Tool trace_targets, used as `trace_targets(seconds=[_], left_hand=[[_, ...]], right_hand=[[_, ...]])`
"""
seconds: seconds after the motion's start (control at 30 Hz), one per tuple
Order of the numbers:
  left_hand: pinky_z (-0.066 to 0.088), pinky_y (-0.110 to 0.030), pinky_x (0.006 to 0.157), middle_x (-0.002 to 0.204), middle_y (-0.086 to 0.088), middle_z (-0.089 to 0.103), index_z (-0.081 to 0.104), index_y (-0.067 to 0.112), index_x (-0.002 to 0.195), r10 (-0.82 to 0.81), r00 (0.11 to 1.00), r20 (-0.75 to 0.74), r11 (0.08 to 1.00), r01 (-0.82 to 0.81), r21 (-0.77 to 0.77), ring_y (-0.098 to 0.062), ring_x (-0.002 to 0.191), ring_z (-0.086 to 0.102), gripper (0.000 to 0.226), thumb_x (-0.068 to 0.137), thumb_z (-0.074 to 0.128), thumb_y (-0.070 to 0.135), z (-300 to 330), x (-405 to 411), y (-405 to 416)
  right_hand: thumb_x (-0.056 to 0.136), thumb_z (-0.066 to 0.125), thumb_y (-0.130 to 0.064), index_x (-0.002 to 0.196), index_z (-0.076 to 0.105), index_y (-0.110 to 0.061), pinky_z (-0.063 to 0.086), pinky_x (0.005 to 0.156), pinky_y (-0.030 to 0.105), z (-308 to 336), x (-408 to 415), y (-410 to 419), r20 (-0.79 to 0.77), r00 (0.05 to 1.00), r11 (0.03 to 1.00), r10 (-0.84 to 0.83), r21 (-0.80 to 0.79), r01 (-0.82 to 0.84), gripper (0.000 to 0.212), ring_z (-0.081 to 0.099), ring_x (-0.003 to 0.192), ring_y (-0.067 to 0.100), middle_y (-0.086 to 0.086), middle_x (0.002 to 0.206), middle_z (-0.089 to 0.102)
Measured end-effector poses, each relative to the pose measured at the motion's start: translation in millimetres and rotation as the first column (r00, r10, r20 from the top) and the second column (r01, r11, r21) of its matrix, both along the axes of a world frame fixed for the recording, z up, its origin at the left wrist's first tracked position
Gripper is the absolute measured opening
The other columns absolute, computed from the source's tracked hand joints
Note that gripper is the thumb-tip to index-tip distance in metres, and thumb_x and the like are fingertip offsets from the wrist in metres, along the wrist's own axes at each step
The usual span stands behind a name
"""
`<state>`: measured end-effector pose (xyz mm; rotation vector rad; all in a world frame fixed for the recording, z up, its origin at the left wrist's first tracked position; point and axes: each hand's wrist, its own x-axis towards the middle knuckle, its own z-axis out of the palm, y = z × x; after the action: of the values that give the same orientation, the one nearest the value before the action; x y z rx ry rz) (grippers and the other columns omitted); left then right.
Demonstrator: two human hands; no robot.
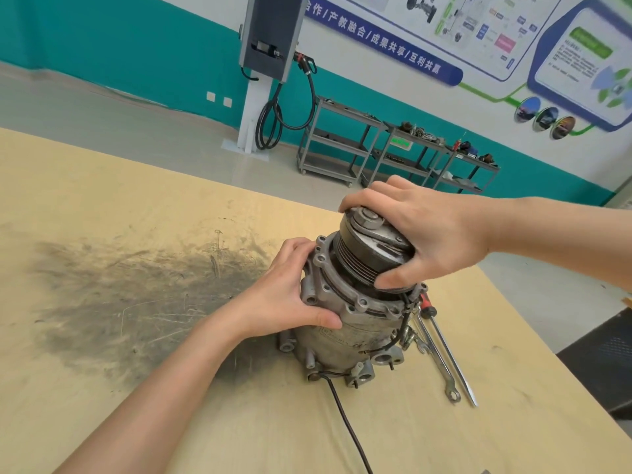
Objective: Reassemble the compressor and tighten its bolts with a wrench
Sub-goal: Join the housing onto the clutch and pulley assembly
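The grey metal compressor [355, 336] stands upright on the wooden table [136, 206], with its dark grooved pulley [359, 258] on top. My right hand [427, 234] grips the pulley from above, thumb on its near side and fingers curled over the far rim. My left hand [290, 289] holds the flanged housing just below, thumb across the body. A silver wrench [441, 367] lies on the table right of the compressor, beside a long screwdriver [451, 354] with a red and black handle.
A black cable [345, 419] trails from the compressor's base toward the table's near edge. A dark grease stain [136, 295] covers the table on the left. The table's right edge [533, 336] runs close to the tools. Metal shelving carts [342, 142] stand by the far wall.
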<state>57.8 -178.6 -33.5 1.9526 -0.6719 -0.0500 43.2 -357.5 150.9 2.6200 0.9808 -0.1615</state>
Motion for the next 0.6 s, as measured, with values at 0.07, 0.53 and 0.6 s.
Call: trace_targets(seconds=[0.07, 0.53, 0.6], left_hand=[[0.031, -0.024, 0.104, 0.128, 0.027, 0.023, 0.023, 0.031, 0.146, 0.015, 1.0, 0.004, 1.0, -0.015, -0.002, -0.001, 0.131, 0.027, 0.116, 0.053, 0.085, 0.061, -1, 1, 0], [0.03, -0.015, 0.098, 0.127, 0.029, 0.022, 0.025, 0.033, 0.144, 0.032, 0.999, -0.011, 0.999, -0.032, 0.009, 0.006, 0.125, 0.027, 0.117, 0.047, 0.079, 0.068, 1, 0, 0], [0.03, -0.022, 0.101, 0.128, 0.03, 0.022, 0.022, 0.031, 0.147, 0.032, 0.999, -0.016, 0.999, -0.032, 0.021, 0.003, 0.128, 0.028, 0.122, 0.045, 0.075, 0.071, 1, -1, 0]], right_hand=[[0.066, 0.045, -0.086, 0.135, 0.02, -0.038, 0.046, 0.089, 0.039, -5, -5, 10, 0.012, 0.972, 0.972, -0.235, 0.006, 0.235, 0.088, 0.039, 0.114, 0.025, 0.002, 0.123, 0.046], [0.055, 0.06, -0.084, 0.145, -0.018, -0.047, 0.015, 0.119, 0.052, 23, -9, 16, -0.145, 0.946, 0.955, -0.291, -0.11, 0.276, 0.125, -0.002, 0.149, 0.018, -0.01, 0.161, -0.005], [0.06, 0.073, -0.072, 0.145, -0.016, -0.05, 0.007, 0.118, 0.047, 30, -15, 8, -0.095, 0.989, 0.977, -0.117, -0.191, 0.098, 0.125, -0.011, 0.146, 0.01, -0.017, 0.158, -0.015]])
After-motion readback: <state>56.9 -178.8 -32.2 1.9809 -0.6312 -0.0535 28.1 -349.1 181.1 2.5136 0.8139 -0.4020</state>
